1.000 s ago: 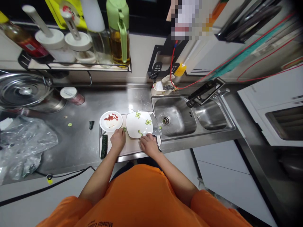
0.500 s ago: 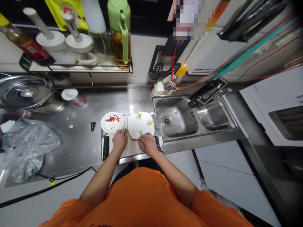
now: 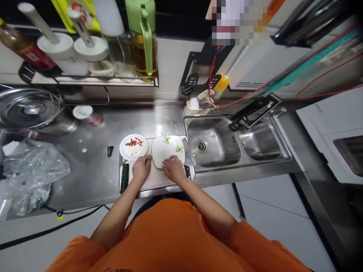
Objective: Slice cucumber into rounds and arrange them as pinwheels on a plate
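My left hand [image 3: 141, 169] is closed, its fingertips pinching a small stack of cucumber slices [image 3: 149, 157] between the two plates. My right hand [image 3: 173, 169] rests at the near edge of a white square plate [image 3: 159, 149], fingers apart and touching its surface; what lies under them is hidden. Two pinwheels of cucumber slices [image 3: 179, 149] show on that plate. Left of it, a round white plate [image 3: 122, 148] carries chopped red pieces [image 3: 133, 143]. Both plates overlap a cutting board [image 3: 154, 180]. A length of cucumber [image 3: 124, 178] lies along the board's left side.
A knife [image 3: 187, 171] lies at the board's right, partly under the square plate. Beyond it is a double sink [image 3: 211, 162] with a black faucet [image 3: 246, 115]. On the left are a cucumber end [image 3: 110, 151], a plastic bag [image 3: 36, 162] and a lidded pot [image 3: 61, 122].
My right hand has drawn slightly left along the plate's near edge, covering the slices there. My left hand keeps its pinch on the slices. The view has shifted a little.
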Tool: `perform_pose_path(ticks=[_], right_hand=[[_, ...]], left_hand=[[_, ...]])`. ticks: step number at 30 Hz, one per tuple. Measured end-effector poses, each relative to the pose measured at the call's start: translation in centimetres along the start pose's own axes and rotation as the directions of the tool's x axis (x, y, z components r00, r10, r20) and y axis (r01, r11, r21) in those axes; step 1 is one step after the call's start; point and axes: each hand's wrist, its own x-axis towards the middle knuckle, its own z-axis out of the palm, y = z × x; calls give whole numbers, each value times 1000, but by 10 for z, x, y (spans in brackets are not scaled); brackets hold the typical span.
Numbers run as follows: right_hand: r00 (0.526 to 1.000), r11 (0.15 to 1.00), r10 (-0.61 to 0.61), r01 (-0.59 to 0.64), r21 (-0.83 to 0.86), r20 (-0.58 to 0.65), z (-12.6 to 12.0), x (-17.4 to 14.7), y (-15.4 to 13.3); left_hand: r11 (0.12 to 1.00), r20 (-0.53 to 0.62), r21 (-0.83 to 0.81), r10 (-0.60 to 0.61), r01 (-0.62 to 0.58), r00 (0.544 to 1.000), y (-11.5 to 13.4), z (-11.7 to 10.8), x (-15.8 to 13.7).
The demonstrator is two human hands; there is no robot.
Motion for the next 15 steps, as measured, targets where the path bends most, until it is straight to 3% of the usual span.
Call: perform_pose_path(ticks=[4, 10, 13, 15], right_hand=[[1000, 991, -15, 15, 133, -6, 6, 17, 0], [1000, 938, 13, -3, 347, -24, 1, 42, -6], [997, 886, 79, -77, 458, 16, -8, 47, -5], [990, 823, 134, -130, 553, 33, -14, 48, -1]], left_hand=[[979, 51, -204, -15, 25, 999, -3, -9, 1], [856, 148, -514, 20, 60, 989, 14, -18, -2], [752, 198, -643, -19, 145, 980, 24, -16, -1], [613, 269, -747, -76, 257, 960, 30, -14, -2]])
